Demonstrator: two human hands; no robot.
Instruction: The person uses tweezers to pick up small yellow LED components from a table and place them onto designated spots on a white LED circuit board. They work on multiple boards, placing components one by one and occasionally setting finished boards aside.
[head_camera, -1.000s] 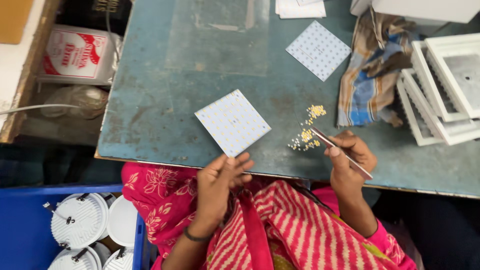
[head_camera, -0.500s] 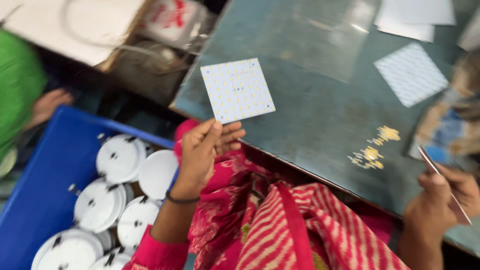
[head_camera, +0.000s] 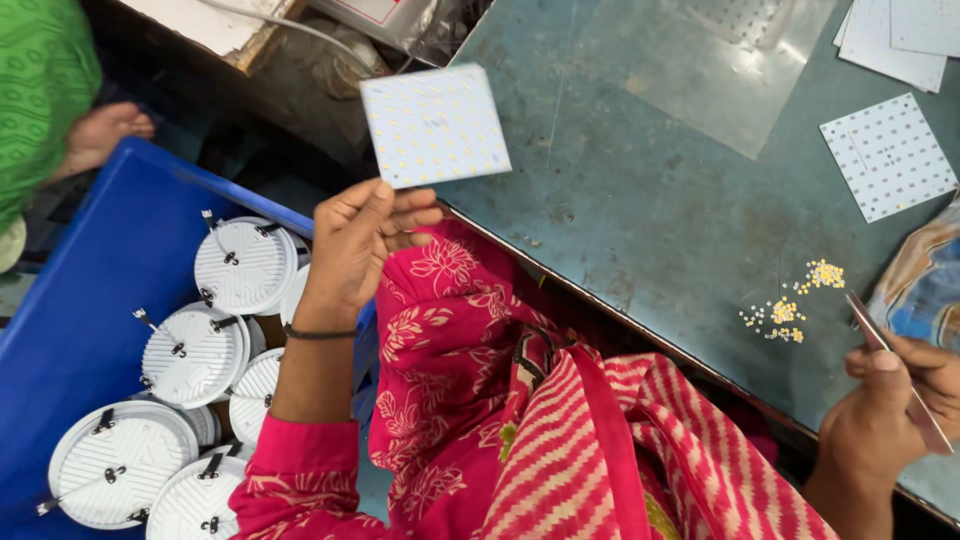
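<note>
Left hand (head_camera: 362, 240) fingers (head_camera: 415, 215) pinch bottom edge of white square LED board (head_camera: 435, 125), held in air over desk (head_camera: 640, 210) edge. Thin grip: board may slip, drop toward blue crate (head_camera: 90, 300) of round housings (head_camera: 245, 265). Right hand (head_camera: 890, 410) fingers pinch tweezers (head_camera: 895, 360) near loose yellow chips (head_camera: 785, 312); sleeve could scatter them. Half second earlier, board lay flat on desk; now lifted.

The white square panel dotted with small yellow chips (head_camera: 435, 125) no longer lies flat on the worn blue-green bench (head_camera: 650, 210); the left hand (head_camera: 360, 245) now has it lifted off the bench edge, pinched by its lower side above the blue plastic crate (head_camera: 90, 300) of round white ribbed fixtures (head_camera: 245, 265). The right hand (head_camera: 890, 410), with its thin metal tweezers (head_camera: 895, 355), now sits back from the scattered small yellow chips (head_camera: 790, 305).
</note>
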